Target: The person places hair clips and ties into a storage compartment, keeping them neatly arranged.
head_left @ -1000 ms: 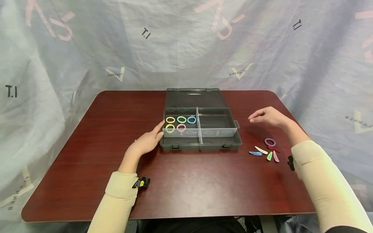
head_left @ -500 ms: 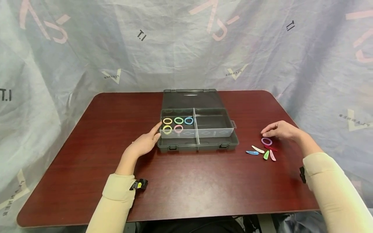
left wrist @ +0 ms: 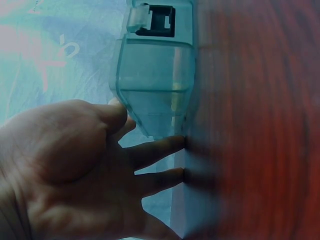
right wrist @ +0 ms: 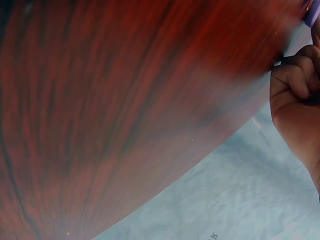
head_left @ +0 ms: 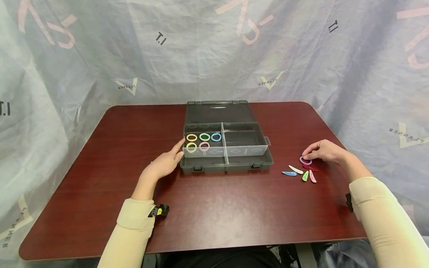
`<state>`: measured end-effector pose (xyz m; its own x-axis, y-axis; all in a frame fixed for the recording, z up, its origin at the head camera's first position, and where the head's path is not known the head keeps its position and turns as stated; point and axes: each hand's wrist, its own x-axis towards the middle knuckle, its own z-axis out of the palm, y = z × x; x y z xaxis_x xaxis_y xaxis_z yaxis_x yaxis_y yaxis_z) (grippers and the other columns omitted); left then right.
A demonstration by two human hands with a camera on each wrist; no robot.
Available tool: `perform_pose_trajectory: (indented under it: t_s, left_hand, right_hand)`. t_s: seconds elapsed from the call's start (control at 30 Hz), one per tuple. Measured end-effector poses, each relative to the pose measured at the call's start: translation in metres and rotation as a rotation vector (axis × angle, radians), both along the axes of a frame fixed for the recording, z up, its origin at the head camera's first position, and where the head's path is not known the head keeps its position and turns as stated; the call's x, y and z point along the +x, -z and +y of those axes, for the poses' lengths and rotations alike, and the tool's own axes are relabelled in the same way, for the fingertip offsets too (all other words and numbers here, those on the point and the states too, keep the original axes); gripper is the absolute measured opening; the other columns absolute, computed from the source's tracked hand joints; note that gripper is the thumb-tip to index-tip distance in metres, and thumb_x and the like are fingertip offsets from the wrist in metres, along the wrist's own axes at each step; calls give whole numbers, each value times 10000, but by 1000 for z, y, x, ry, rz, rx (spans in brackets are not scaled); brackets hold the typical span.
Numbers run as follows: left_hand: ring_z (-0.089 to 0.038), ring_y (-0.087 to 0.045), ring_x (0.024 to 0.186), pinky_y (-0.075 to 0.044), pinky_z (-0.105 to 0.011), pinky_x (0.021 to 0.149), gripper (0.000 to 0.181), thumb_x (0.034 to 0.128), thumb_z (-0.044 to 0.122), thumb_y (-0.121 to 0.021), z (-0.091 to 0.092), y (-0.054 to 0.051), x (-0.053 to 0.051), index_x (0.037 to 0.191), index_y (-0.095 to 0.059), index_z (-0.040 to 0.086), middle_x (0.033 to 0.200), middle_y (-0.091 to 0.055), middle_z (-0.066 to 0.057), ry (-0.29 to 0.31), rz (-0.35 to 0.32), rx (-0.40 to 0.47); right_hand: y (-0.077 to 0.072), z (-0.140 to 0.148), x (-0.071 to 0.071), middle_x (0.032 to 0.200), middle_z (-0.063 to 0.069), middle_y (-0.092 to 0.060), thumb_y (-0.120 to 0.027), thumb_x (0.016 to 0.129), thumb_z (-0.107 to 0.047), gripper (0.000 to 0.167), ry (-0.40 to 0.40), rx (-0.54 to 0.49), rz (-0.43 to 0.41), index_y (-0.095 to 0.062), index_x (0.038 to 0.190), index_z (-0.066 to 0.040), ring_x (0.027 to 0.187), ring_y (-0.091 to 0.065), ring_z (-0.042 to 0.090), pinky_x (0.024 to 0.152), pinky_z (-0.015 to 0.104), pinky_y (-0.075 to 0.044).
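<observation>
Beyond green, pink, blue and white metal snap clips (head_left: 305, 176), the right hand (head_left: 326, 151) is pinching a purple round hair ring (head_left: 306, 164) on the table (head_left: 207, 212), seemingly starting a pick-up; lifting cleanly is what the next move calls for. Farther, the left hand (head_left: 163, 163), fingers spread, is touching a grey translucent plastic box (head_left: 234, 167).

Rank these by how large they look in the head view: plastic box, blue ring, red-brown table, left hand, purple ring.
1. Red-brown table
2. Plastic box
3. Left hand
4. Purple ring and blue ring, unranked: they look too alike, the purple one partly covered.
</observation>
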<state>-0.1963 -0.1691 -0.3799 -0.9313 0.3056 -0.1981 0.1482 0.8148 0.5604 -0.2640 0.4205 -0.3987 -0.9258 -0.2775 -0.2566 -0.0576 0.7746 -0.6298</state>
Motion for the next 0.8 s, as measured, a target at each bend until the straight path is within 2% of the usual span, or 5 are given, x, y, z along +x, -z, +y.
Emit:
perform_pose_trajectory:
  t_s: [0.13,0.37,0.53,0.67,0.8]
  left_hand:
    - [-391,-600,1216,-434,-578,1021,622,1126,346,-335,0,-1,0,1650,-18,236,1419,-540,-263,-12,-10,3]
    - [-401,-597,1217,-421,-594,1027,606,1130,328,-323,1,-1,0,1649,-31,218,1432,-527,-267,-6,-3,-1]
    - [-409,-569,1254,-400,-608,1046,607,1129,334,-322,1,-1,1,1650,-25,238,1462,-499,-264,-15,-8,-6]
    - [-410,-565,1258,-394,-613,1048,604,1130,331,-317,0,-2,0,1650,-22,240,1456,-504,-265,-16,-10,-9]
    - [-426,-550,1271,-334,-699,1044,599,1131,338,-307,1,-1,0,1649,-20,254,1469,-498,-252,-23,-15,-20]
  right_hand:
    - [-1,-2,-2,952,48,-737,-808,886,-286,251,-27,18,18,-804,1006,-65,815,-502,103,671,253,-391]
    - [-6,-12,-9,974,32,-735,-736,952,-228,180,-71,32,34,-797,1028,-77,851,-573,104,747,246,-452]
    - [-17,-30,-21,1016,50,-741,-693,979,-172,161,-99,10,63,-789,1038,-58,899,-614,117,798,249,-484]
    - [-26,-48,-36,1036,62,-736,-683,983,-160,150,-116,20,98,-786,1027,-60,904,-594,122,789,268,-473]
    - [-33,-70,-47,1014,70,-734,-688,976,-144,142,-123,8,120,-785,1016,-49,895,-582,127,780,281,-473]
